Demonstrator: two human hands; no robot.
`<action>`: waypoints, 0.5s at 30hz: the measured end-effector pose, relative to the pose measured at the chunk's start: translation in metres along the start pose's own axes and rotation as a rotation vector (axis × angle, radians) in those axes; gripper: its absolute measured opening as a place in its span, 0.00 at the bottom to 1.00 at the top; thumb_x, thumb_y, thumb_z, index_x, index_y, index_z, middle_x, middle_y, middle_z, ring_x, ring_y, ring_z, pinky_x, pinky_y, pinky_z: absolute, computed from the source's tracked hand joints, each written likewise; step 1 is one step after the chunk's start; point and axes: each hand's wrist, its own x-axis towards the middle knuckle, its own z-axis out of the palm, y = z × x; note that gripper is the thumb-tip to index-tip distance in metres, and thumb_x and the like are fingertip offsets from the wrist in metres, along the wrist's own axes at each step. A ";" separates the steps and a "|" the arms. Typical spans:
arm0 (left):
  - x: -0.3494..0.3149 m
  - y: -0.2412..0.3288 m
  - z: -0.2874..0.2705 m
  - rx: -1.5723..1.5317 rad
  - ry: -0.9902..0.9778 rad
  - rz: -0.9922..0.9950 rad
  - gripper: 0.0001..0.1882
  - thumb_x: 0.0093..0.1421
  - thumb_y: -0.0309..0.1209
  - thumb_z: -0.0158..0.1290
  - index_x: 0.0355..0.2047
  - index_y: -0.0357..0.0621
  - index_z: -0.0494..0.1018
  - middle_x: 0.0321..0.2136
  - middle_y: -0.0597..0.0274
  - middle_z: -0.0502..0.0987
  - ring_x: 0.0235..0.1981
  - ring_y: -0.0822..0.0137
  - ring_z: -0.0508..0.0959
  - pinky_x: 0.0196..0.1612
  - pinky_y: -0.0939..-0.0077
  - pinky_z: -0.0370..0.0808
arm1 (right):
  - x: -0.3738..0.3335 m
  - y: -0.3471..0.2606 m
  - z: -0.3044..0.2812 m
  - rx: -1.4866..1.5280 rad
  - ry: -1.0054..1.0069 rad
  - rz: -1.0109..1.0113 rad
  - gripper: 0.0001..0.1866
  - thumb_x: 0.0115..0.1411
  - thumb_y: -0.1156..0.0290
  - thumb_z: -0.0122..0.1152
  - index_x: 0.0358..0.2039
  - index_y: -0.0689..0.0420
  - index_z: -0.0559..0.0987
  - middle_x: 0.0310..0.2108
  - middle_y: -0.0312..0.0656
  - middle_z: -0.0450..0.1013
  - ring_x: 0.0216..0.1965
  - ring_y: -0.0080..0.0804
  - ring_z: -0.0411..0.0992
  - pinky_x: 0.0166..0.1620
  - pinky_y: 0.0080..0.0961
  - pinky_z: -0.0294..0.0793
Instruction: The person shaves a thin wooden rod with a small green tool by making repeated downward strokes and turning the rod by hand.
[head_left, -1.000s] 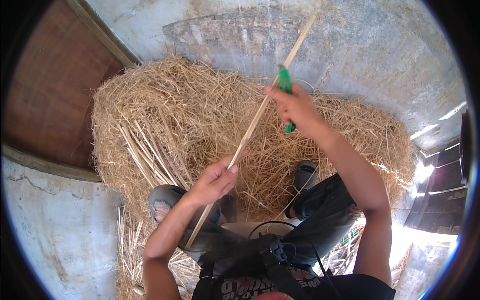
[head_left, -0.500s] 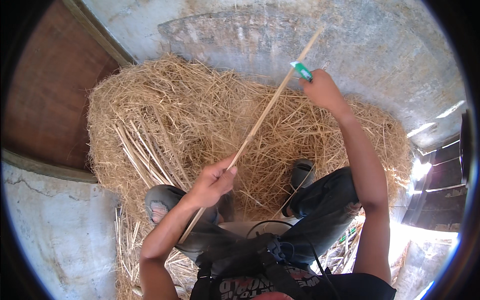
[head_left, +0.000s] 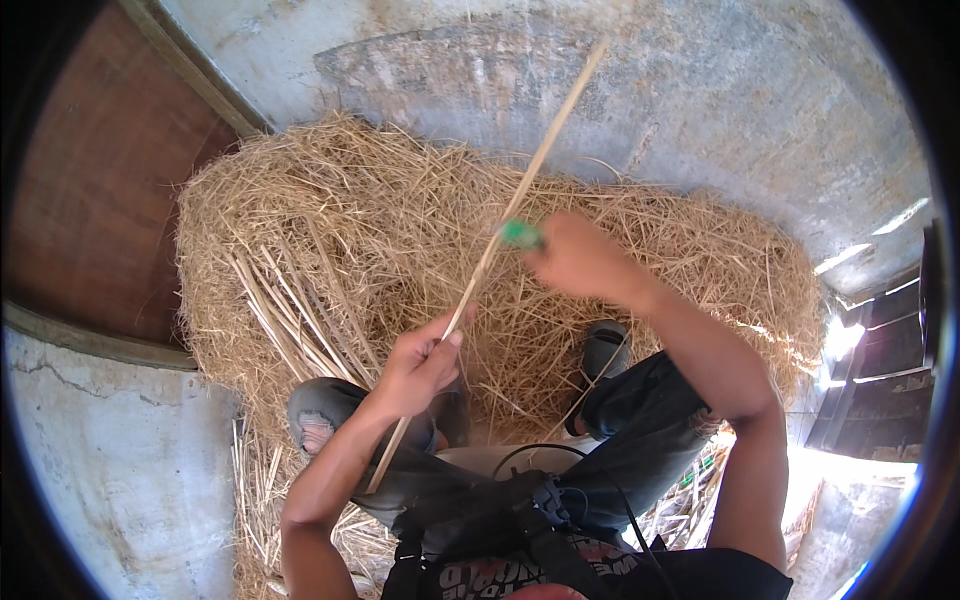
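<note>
My left hand point(head_left: 420, 368) is closed round the lower part of a long, thin bamboo strip point(head_left: 540, 155). The strip slants up and to the right, its low end over my left thigh and its far end in front of the wall. In my right hand point(head_left: 585, 258) is a green utility knife point(head_left: 522, 235), blurred by motion. Its front end is at the strip's middle, above my left hand; whether the blade touches the strip cannot be made out.
A heap of dry straw shavings point(head_left: 350, 190) spreads around my feet. Several pale strips point(head_left: 285, 310) lie on it at the left. Beyond stands a grey wall point(head_left: 720, 90), with a brown panel point(head_left: 110, 170) at the left. A black strap or cord point(head_left: 545, 445) hangs at my lap.
My right hand has moved the knife down and left along the strip, toward my left hand. The strip has tilted slightly more upright, its far end shifting left.
</note>
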 end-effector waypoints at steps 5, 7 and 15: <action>-0.002 0.002 -0.004 -0.017 -0.011 0.081 0.25 0.79 0.31 0.41 0.73 0.38 0.59 0.15 0.77 0.53 0.13 0.81 0.51 0.19 0.81 0.53 | 0.002 -0.030 -0.008 0.046 -0.037 0.056 0.19 0.66 0.63 0.59 0.26 0.68 0.79 0.18 0.49 0.73 0.19 0.42 0.74 0.30 0.43 0.76; -0.001 0.006 -0.003 0.006 -0.015 0.081 0.25 0.80 0.32 0.41 0.73 0.37 0.59 0.14 0.77 0.52 0.13 0.80 0.49 0.19 0.80 0.53 | 0.012 -0.014 -0.037 0.065 0.039 0.188 0.20 0.66 0.62 0.59 0.27 0.68 0.78 0.18 0.50 0.73 0.19 0.43 0.74 0.29 0.43 0.75; -0.002 0.004 -0.002 0.034 -0.040 0.072 0.25 0.80 0.32 0.41 0.73 0.36 0.60 0.14 0.77 0.52 0.13 0.81 0.50 0.19 0.80 0.53 | 0.021 0.001 -0.051 -0.035 0.184 0.231 0.18 0.64 0.65 0.58 0.28 0.71 0.80 0.21 0.59 0.76 0.26 0.54 0.79 0.33 0.49 0.77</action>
